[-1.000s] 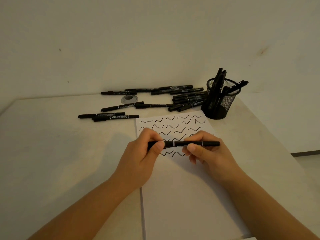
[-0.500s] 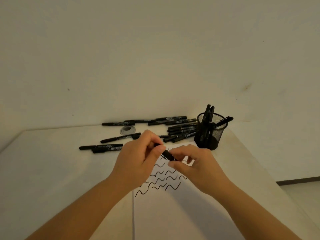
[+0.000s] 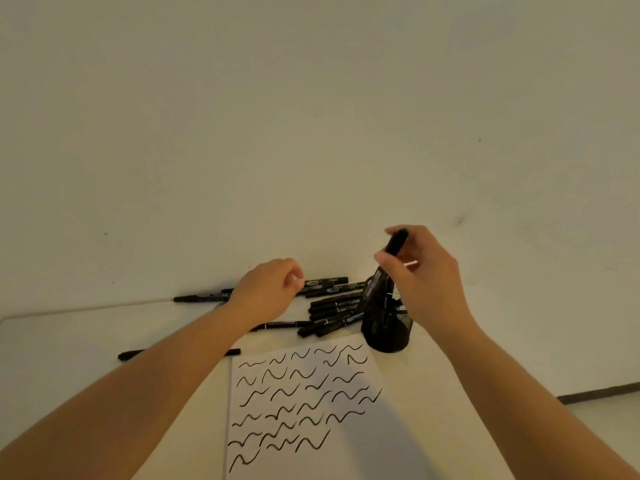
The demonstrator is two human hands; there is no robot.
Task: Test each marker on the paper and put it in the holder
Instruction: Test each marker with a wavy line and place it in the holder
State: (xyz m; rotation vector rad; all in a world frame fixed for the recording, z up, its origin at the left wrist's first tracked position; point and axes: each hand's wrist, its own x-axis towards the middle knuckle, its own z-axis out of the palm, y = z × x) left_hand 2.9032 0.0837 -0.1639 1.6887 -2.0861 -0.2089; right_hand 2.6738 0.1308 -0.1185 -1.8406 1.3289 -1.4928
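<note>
My right hand pinches a black marker near its top, held almost upright over the black mesh holder, which has several markers standing in it. My left hand hovers with loosely curled fingers over the loose black markers lying at the back of the table, holding nothing. The white paper covered with black squiggles lies in front of the holder.
Two more markers lie apart to the left, one partly hidden under my left forearm. The white table meets a plain wall behind; its right edge runs just beyond the holder, with floor below.
The hands have separated. My right hand carried the marker up and right to above the holder. My left hand let go and moved back over the loose markers. The camera tilted up.
</note>
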